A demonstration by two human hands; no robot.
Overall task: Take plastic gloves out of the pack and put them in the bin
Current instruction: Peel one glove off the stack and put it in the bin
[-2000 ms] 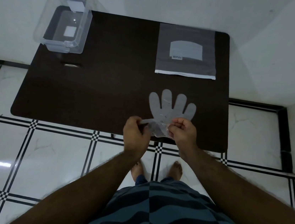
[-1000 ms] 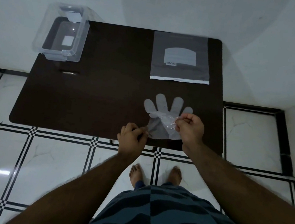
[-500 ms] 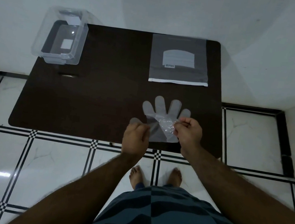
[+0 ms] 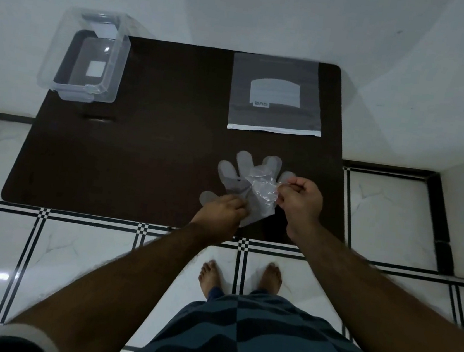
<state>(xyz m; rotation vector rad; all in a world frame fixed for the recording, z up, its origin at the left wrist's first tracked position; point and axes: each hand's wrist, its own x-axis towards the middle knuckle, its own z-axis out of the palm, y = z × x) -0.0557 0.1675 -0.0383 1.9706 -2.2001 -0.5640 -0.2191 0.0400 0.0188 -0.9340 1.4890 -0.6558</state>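
A dark desk carries a clear bin far left and the pack far right. Near the front edge, gloves lie flat; the left hand pins them, and the right hand pinches one crumpled glove.

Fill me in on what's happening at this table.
A person is separating thin plastic gloves at the near edge of a dark table. The right hand pinches a crumpled glove lifted off the flat one, while the left hand holds the flat one down. The glove pack lies at the far side; the clear bin at the far left corner looks empty.
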